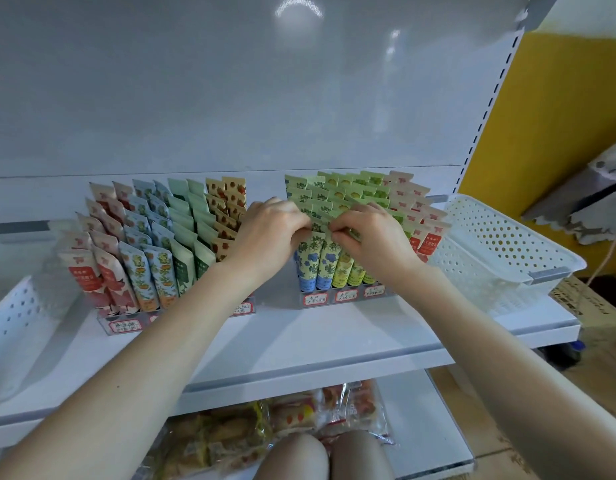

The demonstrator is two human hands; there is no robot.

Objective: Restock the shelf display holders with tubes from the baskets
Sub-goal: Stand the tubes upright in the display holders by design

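Two clear display holders stand on the white shelf [299,337], both packed with rows of upright tubes. The left holder [126,323] carries red, orange-flowered, green and strawberry tubes. The right holder [344,296] carries blue-flowered, yellow-green and red-label tubes. My left hand [268,233] and my right hand [372,233] meet over the right holder's front rows. Each pinches the top edge of a blue-flowered tube [311,261] standing in the front row; the fingertips are curled on the crimped tops.
A white perforated basket [507,251] sits at the shelf's right end, and another white basket [12,327] lies at the left end. Snack packets [265,424] fill the lower shelf. My knees show at the bottom. A yellow wall and cardboard box are to the right.
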